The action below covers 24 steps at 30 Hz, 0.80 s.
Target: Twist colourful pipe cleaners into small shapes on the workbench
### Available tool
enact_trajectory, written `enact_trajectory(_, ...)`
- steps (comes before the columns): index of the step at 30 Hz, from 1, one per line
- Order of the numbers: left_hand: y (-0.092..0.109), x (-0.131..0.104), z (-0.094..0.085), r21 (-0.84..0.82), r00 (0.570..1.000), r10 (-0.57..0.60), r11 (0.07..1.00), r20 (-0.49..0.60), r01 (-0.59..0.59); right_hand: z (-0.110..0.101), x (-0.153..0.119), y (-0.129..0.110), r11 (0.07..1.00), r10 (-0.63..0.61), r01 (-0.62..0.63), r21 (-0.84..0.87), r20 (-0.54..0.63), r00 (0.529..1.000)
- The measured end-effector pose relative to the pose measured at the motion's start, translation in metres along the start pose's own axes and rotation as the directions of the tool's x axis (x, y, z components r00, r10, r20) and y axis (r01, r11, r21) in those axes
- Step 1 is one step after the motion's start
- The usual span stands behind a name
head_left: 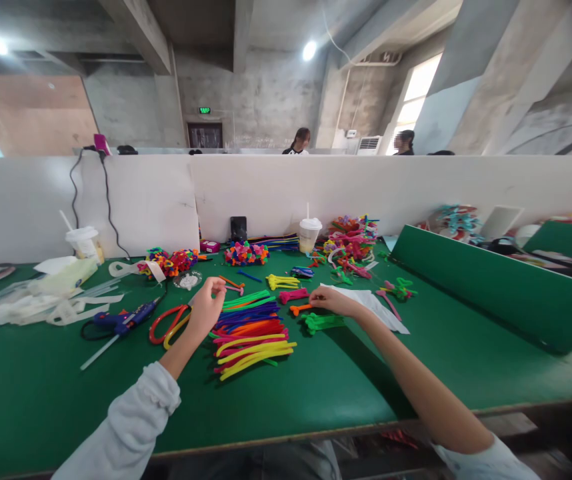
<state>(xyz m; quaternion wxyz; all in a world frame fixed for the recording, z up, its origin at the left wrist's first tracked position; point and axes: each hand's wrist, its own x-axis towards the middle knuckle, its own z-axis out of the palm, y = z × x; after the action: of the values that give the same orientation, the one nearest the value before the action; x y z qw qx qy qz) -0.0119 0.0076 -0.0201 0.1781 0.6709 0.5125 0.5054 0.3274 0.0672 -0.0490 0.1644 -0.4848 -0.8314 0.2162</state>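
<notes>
My left hand (208, 308) is closed in a pinch above the left end of a pile of straight pipe cleaners (251, 333) in green, blue, orange, red and yellow. A thin orange piece and a pink pipe cleaner piece (235, 289) show just past its fingertips; whether they are held I cannot tell. My right hand (335, 301) has its fingertips closed on the end of an orange bent pipe cleaner (300, 309). Around it lie small bundles of looped pipe cleaners: yellow (282, 283), pink (293, 295) and green (322, 323).
Scissors (169, 325) and a blue glue gun (125, 319) lie at the left. Finished colourful pieces (247, 253), a phone (239, 228) and a lidded cup (310, 235) stand by the white partition (246, 187). White paper (373, 307) and a green board (486, 287) are at the right.
</notes>
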Motion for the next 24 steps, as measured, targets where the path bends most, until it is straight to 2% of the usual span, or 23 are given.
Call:
enact_trajectory(5, 0.003, 0.000, 0.000, 0.015, 1.000, 0.004, 1.000, 0.013, -0.004, 0.001, -0.001, -0.001, 1.000, 0.003, -0.002, 0.019, -0.060, 0.998)
enact_trajectory(10, 0.004, -0.002, 0.000, 0.120, 0.997, 0.030, 0.992, 0.067, -0.038, -0.004, 0.000, -0.013, 1.000, -0.005, 0.008, 0.012, -0.246, 0.969)
enact_trajectory(13, 0.005, -0.007, 0.003, 0.326, 0.970, 0.082, 0.933, 0.228, -0.156, -0.013, -0.001, -0.042, 0.999, -0.002, 0.014, 0.030, -0.377, 0.926)
enact_trajectory(15, 0.007, -0.012, 0.006, 0.449, 0.919, 0.110, 0.846, 0.378, -0.286, -0.017, -0.001, -0.071, 0.997, -0.020, 0.048, 0.056, -0.415, 0.910)
enact_trajectory(17, 0.011, -0.016, 0.009, 0.516, 0.865, 0.114, 0.761, 0.489, -0.392, -0.016, 0.003, -0.104, 0.992, -0.089, 0.115, 0.047, -0.376, 0.922)
enact_trajectory(19, 0.014, -0.019, 0.011, 0.559, 0.833, 0.110, 0.693, 0.542, -0.455, -0.007, 0.012, -0.134, 0.973, -0.213, 0.228, 0.019, -0.285, 0.935)
enact_trajectory(22, 0.016, -0.019, 0.010, 0.611, 0.823, 0.096, 0.623, 0.560, -0.488, 0.017, 0.032, -0.161, 0.919, -0.394, 0.384, -0.093, -0.144, 0.908)
enact_trajectory(24, 0.015, -0.018, 0.008, 0.623, 0.825, 0.091, 0.612, 0.557, -0.488, 0.035, 0.046, -0.163, 0.895, -0.429, 0.411, -0.172, -0.086, 0.899)
